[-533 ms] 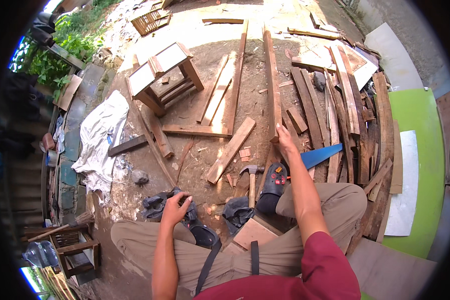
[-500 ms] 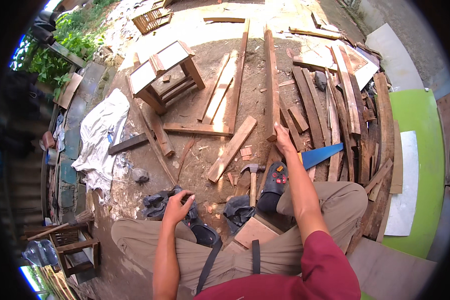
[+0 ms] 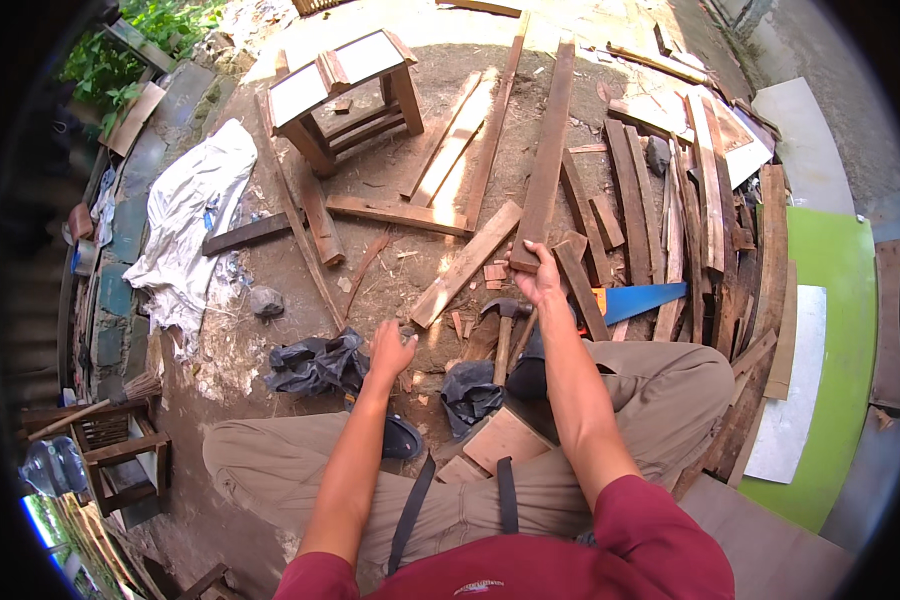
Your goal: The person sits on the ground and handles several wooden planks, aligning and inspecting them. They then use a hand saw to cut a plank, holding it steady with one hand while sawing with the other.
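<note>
My right hand (image 3: 538, 276) grips the near end of a long brown wooden plank (image 3: 550, 150), which stretches away from me. My left hand (image 3: 392, 350) is closed beside a crumpled black plastic bag (image 3: 315, 362); a small dark thing shows at its fingertips, too small to name. Between my legs, a claw hammer (image 3: 507, 310) has its head away from me, near a second black bag (image 3: 473, 393). To the right of my right hand lies a handsaw (image 3: 642, 298) with a blue blade and an orange handle, partly behind a short wooden piece (image 3: 580, 292).
A small wooden frame stool with a white top (image 3: 345, 75) stands far left of the plank. Loose boards (image 3: 460, 265) lie ahead, and a pile of planks (image 3: 710, 190) fills the right. A white cloth (image 3: 190, 220) lies left, a wooden block (image 3: 505, 440) between my legs.
My right hand has drawn the plank's near end slightly left and nearer. My left hand has risen off the black bag and moved right and forward. The view has shifted too.
</note>
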Tool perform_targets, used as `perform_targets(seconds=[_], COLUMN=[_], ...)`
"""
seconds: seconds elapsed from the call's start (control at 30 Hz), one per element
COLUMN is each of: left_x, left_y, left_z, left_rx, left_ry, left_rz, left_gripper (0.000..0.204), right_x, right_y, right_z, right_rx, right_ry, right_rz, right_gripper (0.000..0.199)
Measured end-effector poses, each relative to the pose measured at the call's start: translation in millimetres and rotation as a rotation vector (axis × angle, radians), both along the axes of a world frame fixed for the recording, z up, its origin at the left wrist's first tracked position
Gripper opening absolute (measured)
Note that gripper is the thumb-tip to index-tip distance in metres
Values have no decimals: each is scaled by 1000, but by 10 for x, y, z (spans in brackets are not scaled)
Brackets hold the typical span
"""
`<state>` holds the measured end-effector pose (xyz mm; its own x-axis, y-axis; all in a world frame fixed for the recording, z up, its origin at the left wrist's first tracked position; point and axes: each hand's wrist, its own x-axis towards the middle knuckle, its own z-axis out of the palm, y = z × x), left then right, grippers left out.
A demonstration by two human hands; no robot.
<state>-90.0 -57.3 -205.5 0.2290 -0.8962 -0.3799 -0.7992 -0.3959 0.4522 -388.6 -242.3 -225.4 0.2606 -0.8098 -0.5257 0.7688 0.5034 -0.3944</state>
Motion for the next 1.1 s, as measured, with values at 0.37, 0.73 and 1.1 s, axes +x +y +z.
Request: perform_targets(seconds=[0.37,0.73,1.1], left_x=[-692,-343,-231], left_y=[-589,-744,-319], left_z=[-766,-946,-621], left_rx=[160,236,570], left_ry=[-21,-127,-81], left_rz=[135,-174,-91], left_gripper=[94,95,98], right_x=[-425,-24,192], right_y=[1024,1013,1166], right_z=[141,305,-5], right_rx=[11,120,-210], right_ry=[-471,-2,1384], right_rz=[-181,-13,101], right_gripper=[58,37,65])
